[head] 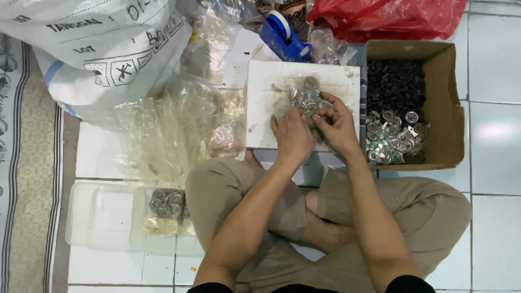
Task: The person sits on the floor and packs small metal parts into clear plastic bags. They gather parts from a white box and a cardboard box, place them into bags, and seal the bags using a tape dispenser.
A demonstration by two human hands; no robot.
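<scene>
Near: my left hand (291, 135) and right hand (336, 127) meet on white board (271, 103), fingers clamped on small clear bag of metal rings (308, 97). I judge bag mouth risky: loose pinch, rings spill across floor tiles. Further right: cardboard box (453, 103) of loose rings (393, 138); elbow nudge could tip it.

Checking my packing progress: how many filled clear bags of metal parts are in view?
2. One filled bag lies on the white board under both hands; another filled bag sits in the clear plastic tray. More may hide among the empty bags.
</scene>
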